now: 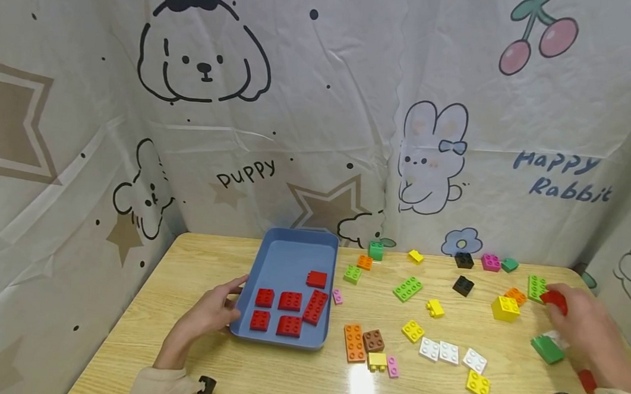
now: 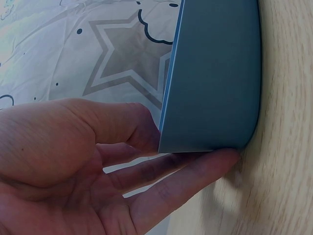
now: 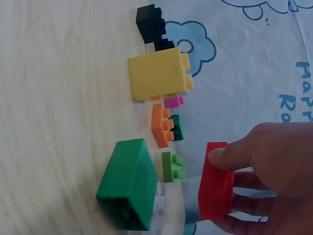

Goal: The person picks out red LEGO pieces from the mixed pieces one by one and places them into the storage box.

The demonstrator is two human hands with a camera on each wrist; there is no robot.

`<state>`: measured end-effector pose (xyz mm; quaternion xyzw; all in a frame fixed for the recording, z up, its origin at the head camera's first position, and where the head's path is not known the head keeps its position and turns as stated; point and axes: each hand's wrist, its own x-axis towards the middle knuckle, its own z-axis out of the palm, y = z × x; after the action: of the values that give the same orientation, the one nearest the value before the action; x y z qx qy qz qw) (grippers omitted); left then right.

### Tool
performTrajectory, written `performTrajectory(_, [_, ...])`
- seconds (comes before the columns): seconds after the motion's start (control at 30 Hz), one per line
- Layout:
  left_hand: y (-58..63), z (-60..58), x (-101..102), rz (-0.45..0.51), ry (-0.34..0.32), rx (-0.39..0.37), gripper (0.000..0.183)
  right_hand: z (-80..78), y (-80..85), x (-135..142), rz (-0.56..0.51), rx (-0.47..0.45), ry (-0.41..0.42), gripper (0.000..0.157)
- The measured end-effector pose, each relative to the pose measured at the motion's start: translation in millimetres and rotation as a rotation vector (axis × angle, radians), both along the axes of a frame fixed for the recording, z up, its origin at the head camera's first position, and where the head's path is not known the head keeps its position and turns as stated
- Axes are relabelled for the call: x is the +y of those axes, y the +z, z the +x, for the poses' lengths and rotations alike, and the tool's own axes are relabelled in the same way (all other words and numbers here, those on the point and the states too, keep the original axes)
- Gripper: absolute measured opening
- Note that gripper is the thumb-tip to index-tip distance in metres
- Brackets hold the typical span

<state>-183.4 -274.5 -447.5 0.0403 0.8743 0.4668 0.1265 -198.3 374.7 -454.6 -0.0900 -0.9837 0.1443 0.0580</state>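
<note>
1. A red brick (image 3: 215,182) is pinched in the right hand (image 1: 587,330), thumb on one face and fingers on the other, lifted just above the right end of the wooden table (image 1: 263,384).
2. Just beside that hand lie a dark green block (image 3: 128,185), a light green plate (image 1: 537,287), an orange brick (image 1: 515,296) and a big yellow block (image 1: 505,308); a black brick (image 3: 152,20) sits further on.
3. The left hand (image 1: 210,313) holds the near left corner of a blue tray (image 1: 291,252), thumb at the rim, straight fingers along the outside wall.
4. Inside the tray lie six red bricks (image 1: 290,301), all studs up.
5. Between the two hands the tabletop carries scattered bricks: white ones (image 1: 449,352), yellow ones (image 1: 412,330), a long orange one (image 1: 354,342) touching a brown one (image 1: 373,340), and a green plate (image 1: 407,289).
6. The cloth backdrop (image 1: 320,102) reads "puppy" beside a drawn dog and "Happy Rabbit" beside a drawn rabbit; cherries and stars are printed too.
</note>
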Motion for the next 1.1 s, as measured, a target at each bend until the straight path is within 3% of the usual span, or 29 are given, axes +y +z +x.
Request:
performTrajectory(0.17, [-0.1,-1.3,1,-0.003,-0.002,0.0,0.077,3.1,8.9,-10,0.034,0.18,0.046,0.044])
performTrajectory(0.27, [-0.4,-1.6,1,0.0,-0.001,-0.002,0.078,3.9,16.8,-19,0.051,0.237,0.066,0.044])
performTrajectory(0.63, [-4.0,-2.0,1,-0.002,0.014,0.003,0.077,3.7,44.8,-54,0.07,0.323,0.161,0.048])
performTrajectory(0.83, [-3.4,-1.0,0,-0.005,0.02,-0.003,0.078,2.6,45.7,-67,0.099,0.397,0.238,0.047])
performTrajectory(1.1, [-2.2,-1.0,-1,-0.012,0.007,0.011,0.077,1.0,42.9,-96,0.029,0.417,0.224,0.046])
